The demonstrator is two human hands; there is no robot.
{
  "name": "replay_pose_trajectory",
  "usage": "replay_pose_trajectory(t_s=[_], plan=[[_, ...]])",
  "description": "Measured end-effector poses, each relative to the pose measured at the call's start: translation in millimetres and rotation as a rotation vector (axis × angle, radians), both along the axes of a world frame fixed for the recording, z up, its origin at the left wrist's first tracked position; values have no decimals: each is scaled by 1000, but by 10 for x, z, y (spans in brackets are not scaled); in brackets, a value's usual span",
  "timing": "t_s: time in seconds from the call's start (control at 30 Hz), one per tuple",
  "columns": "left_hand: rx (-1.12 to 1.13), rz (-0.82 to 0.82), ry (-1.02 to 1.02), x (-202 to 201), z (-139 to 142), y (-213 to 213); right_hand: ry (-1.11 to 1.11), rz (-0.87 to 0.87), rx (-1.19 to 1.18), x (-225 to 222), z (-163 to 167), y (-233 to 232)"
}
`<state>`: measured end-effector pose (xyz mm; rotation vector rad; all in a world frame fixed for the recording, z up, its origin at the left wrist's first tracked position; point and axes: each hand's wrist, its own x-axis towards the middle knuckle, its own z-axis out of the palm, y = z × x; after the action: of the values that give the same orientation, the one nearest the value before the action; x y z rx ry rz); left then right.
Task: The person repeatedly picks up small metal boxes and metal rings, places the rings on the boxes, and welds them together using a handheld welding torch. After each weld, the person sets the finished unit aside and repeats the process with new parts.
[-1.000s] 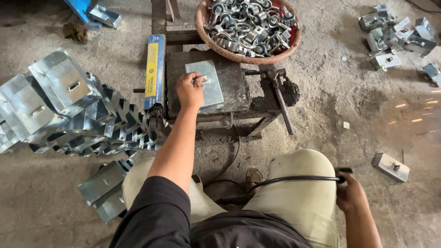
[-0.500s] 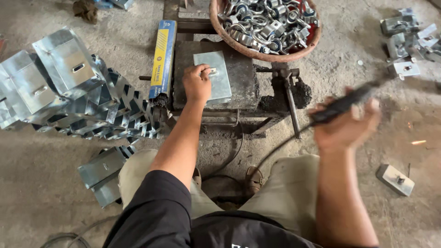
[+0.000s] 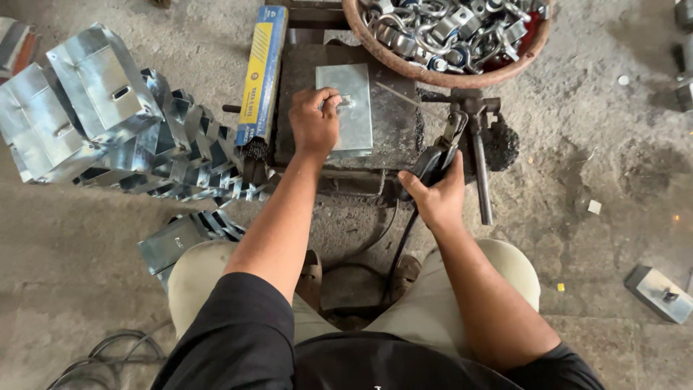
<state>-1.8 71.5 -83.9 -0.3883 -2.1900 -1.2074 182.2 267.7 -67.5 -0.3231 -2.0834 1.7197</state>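
Left hand [image 3: 315, 119] is pinching a small metal piece [image 3: 347, 102] against the flat plate [image 3: 346, 108], fingers curled together over the plate's left edge, while the plate is lying square on the dark block [image 3: 404, 123] between the yellow box [image 3: 261, 68] and the basin [image 3: 447, 32] of shackles. Right hand [image 3: 437, 198] is wrapping shut around the black electrode holder [image 3: 433, 160], its rod [image 3: 404, 94] slanting up and left toward the plate with the tip not yet touching, and the cable [image 3: 401, 245] is trailing down between the knees. To do this step well, as I judge it, the left hand should be keeping the small piece pressed flat and steady with its fingers well clear of the rod tip, and the right hand should be bracing low so the rod is meeting the joint squarely rather than skating across the plate. Finished brackets [image 3: 101, 123] are stacking up at the left, well apart from the work. Against half a second earlier, the right hand is no longer raised high at the right with the holder in the air; it is now sitting low beside the clamp [image 3: 476, 144], and the left hand is staying on the plate.
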Motion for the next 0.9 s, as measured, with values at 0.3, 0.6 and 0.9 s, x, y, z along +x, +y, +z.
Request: replay_pose_trajectory(t_s=[0.3, 0.6, 0.9], plan=[[39, -16, -76, -55, -123, 34, 1, 72, -79, 97, -21, -89], [-12, 8, -127, -32, -109, 7, -42, 40, 20, 104, 5, -179], [24, 3, -115, -23, -118, 3, -47, 59, -24, 104, -9, -230]])
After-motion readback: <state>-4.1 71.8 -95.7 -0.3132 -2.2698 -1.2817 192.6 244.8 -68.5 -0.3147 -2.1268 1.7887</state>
